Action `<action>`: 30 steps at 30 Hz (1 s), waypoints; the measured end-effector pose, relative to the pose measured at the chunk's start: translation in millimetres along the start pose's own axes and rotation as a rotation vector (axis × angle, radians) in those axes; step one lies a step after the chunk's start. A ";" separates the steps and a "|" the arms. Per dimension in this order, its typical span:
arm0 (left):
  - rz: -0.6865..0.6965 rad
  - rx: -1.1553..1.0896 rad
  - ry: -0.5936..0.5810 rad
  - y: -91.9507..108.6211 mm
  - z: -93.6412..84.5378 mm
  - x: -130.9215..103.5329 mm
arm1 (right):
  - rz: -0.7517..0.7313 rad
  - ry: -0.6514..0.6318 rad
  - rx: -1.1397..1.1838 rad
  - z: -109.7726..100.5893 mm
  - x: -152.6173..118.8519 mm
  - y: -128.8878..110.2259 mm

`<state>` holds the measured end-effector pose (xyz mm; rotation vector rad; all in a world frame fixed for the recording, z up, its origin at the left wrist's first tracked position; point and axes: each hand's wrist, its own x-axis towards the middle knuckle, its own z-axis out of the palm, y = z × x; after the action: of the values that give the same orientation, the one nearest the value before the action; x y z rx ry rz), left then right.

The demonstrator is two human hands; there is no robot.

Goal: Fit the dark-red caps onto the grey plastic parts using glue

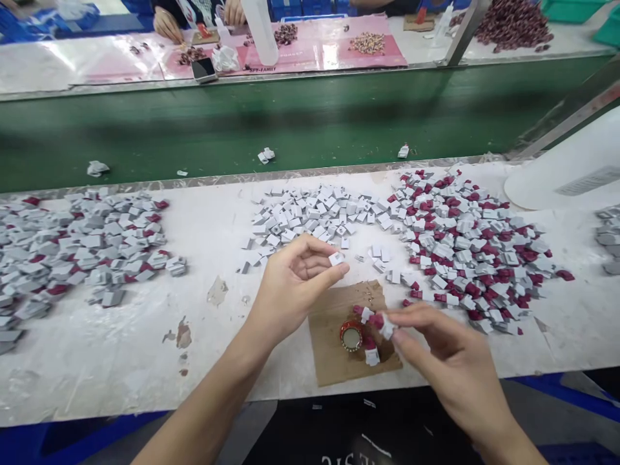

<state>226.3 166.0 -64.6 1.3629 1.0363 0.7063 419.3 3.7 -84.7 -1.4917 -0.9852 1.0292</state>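
Note:
My left hand [303,278] pinches a small light-grey plastic block [336,258] between thumb and fingertips, above the near edge of a grey block pile [310,216]. Between the thumb and fingers of my right hand [445,361] is a grey-and-maroon plastic piece [385,324], held over a brown cardboard sheet [334,368]. Lying on the cardboard are a small round red-rimmed container [351,336] and another grey-and-maroon piece [371,354]. One more such piece [363,313] shows just left of the held one; whether they touch I cannot tell.
Piles of grey-and-maroon pieces lie at right [469,245] and left [82,245]. A large white container [571,161] stands at the back right. Beyond a green conveyor belt [217,123], another person's hand [167,26] is over a pink mat [310,51].

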 end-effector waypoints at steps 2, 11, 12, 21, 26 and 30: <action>0.009 -0.006 -0.012 3.8 3.9 0.6 | 0.061 0.064 0.146 -4.4 11.6 0.8; -0.189 -0.304 -0.296 7.2 36.1 1.6 | 0.106 0.130 0.500 -2.1 42.6 -2.5; -0.207 -0.329 -0.294 5.6 38.5 2.4 | 0.112 0.138 0.490 -2.1 42.8 -1.9; -0.235 -0.388 -0.305 0.4 43.6 6.8 | 0.114 0.212 0.438 -3.2 44.9 -1.4; -0.223 -0.318 -0.332 -0.1 39.5 8.8 | 0.099 0.053 0.287 -13.7 45.9 -3.3; -0.212 -0.222 -0.398 0.8 30.8 14.3 | 0.103 -0.077 0.220 -20.4 55.3 -7.5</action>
<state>260.0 165.5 -69.2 1.1223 0.7446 0.3591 454.7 51.4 -81.3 -1.3402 -0.8261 1.2351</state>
